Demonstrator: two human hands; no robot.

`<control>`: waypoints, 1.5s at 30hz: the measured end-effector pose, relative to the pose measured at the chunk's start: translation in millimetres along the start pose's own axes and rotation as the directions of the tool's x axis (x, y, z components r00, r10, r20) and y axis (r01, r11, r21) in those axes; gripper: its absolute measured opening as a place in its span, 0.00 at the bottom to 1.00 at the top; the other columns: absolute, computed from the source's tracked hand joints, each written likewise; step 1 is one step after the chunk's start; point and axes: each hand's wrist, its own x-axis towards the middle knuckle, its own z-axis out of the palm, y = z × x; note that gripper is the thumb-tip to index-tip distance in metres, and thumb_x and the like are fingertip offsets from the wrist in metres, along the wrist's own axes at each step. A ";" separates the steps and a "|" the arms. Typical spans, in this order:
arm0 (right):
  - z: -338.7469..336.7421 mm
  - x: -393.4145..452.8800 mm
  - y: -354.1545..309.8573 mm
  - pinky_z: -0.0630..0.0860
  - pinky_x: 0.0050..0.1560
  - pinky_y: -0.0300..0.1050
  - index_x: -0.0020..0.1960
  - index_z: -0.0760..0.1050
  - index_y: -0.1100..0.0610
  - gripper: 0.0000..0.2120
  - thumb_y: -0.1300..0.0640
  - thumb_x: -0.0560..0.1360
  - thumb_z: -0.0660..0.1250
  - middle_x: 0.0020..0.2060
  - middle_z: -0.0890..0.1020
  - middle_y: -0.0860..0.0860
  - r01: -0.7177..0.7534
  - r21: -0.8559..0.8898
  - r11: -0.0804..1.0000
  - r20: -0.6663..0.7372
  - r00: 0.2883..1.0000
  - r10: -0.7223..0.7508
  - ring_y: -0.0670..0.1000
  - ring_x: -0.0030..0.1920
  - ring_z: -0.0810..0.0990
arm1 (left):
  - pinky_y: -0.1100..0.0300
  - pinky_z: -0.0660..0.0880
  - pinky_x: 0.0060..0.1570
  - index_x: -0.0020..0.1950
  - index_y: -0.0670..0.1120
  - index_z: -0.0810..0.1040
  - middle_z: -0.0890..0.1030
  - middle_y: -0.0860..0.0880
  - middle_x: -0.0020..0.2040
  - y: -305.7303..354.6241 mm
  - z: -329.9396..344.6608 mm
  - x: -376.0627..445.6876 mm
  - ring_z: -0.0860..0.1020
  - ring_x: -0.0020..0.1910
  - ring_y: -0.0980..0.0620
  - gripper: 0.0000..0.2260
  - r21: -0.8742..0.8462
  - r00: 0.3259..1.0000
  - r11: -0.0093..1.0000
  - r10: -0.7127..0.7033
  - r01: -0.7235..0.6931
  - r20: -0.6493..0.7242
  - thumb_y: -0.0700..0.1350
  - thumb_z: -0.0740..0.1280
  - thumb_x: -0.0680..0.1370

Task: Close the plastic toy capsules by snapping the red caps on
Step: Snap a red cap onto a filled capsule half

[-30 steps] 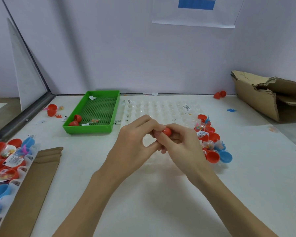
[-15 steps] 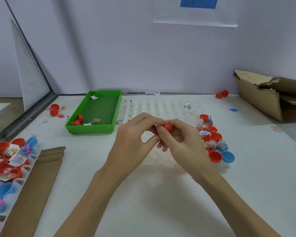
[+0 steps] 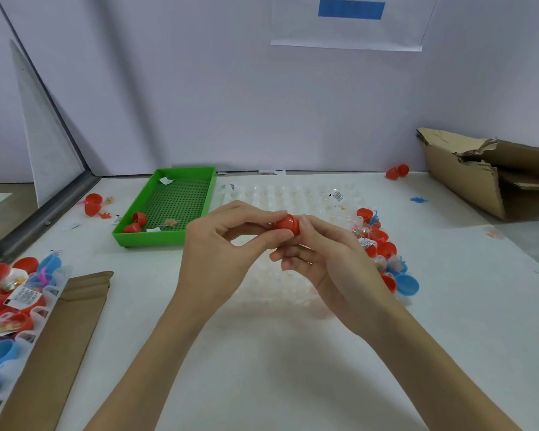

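Observation:
A small capsule with a red cap (image 3: 288, 224) is pinched between both hands above the clear dimpled capsule tray (image 3: 293, 197). My left hand (image 3: 227, 247) grips it from the left with thumb and forefinger. My right hand (image 3: 327, 259) holds it from the right, fingertips on the red cap. The capsule's clear half is hidden by the fingers. Loose red caps, blue caps and filled capsules (image 3: 383, 244) lie along the tray's right edge.
A green tray (image 3: 199, 188) with two red caps (image 3: 136, 222) stands at the back left. A strip of red and blue capsules (image 3: 10, 297) lies at the left beside a flat cardboard piece (image 3: 59, 343). A torn cardboard box (image 3: 479, 178) sits far right.
Both hands have stayed together on the capsule and lifted slightly. More of the red cap now shows between the fingertips.

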 end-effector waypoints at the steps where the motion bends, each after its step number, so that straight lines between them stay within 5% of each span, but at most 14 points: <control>1: -0.1 0.2 -0.3 0.80 0.43 0.40 0.58 0.80 0.66 0.16 0.55 0.85 0.60 0.43 0.85 0.57 -0.014 0.019 1.000 0.002 1.000 0.014 0.53 0.43 0.84 | 0.63 0.81 0.52 0.52 0.45 0.88 0.87 0.47 0.48 0.7 0.8 0.1 0.86 0.46 0.50 0.12 -0.016 1.000 1.000 -0.018 0.018 -0.006 0.42 0.80 0.70; 7: 0.4 2.1 0.1 0.82 0.47 0.42 0.53 0.84 0.59 0.12 0.54 0.83 0.65 0.45 0.84 0.58 -0.144 0.205 0.968 0.006 0.989 0.145 0.55 0.46 0.84 | 0.62 0.79 0.55 0.57 0.46 0.86 0.85 0.48 0.50 0.5 4.6 0.4 0.84 0.47 0.50 0.12 0.000 0.999 1.000 -0.010 0.010 0.034 0.35 0.76 0.75; 11: 0.2 2.3 0.3 0.82 0.49 0.42 0.61 0.81 0.64 0.14 0.54 0.82 0.66 0.49 0.83 0.60 -0.248 0.373 0.894 0.059 0.968 0.244 0.54 0.46 0.83 | 0.60 0.79 0.59 0.62 0.46 0.85 0.81 0.47 0.56 -1.8 7.8 -0.3 0.82 0.53 0.49 0.14 0.085 0.995 0.993 0.074 -0.079 0.060 0.35 0.73 0.79; 16: -0.9 3.5 -0.7 0.83 0.47 0.43 0.63 0.80 0.64 0.16 0.54 0.81 0.69 0.48 0.83 0.60 -0.300 0.496 0.815 0.071 0.949 0.306 0.54 0.45 0.83 | 0.63 0.79 0.56 0.62 0.43 0.83 0.85 0.47 0.56 -1.5 6.7 0.3 0.85 0.54 0.48 0.11 -0.010 0.999 0.999 0.040 -0.040 0.029 0.34 0.70 0.81; 24: -3.6 3.0 0.4 0.81 0.50 0.39 0.59 0.83 0.60 0.14 0.52 0.81 0.68 0.44 0.83 0.55 -0.126 0.265 0.956 -0.060 0.987 0.147 0.49 0.43 0.82 | 0.62 0.80 0.56 0.61 0.39 0.81 0.87 0.47 0.55 -1.4 10.7 -2.9 0.86 0.55 0.49 0.10 -0.131 0.995 0.990 -0.034 0.046 0.091 0.32 0.71 0.80; 35: -0.7 0.6 5.3 0.80 0.53 0.42 0.56 0.85 0.57 0.13 0.50 0.79 0.69 0.43 0.82 0.54 -0.043 0.070 0.997 -0.117 0.992 0.051 0.49 0.43 0.80 | 0.60 0.81 0.56 0.59 0.45 0.82 0.84 0.48 0.56 -3.9 5.8 -0.7 0.85 0.56 0.46 0.12 0.025 0.991 0.998 0.047 -0.050 0.127 0.34 0.74 0.78; 45: -0.3 0.5 5.8 0.80 0.51 0.41 0.55 0.86 0.59 0.14 0.51 0.80 0.67 0.43 0.84 0.54 0.037 -0.010 0.999 -0.161 0.986 -0.038 0.49 0.43 0.81 | 0.63 0.81 0.55 0.60 0.46 0.85 0.86 0.54 0.55 -3.0 12.1 -4.7 0.86 0.54 0.52 0.13 0.152 0.992 0.982 0.103 -0.113 0.075 0.34 0.73 0.79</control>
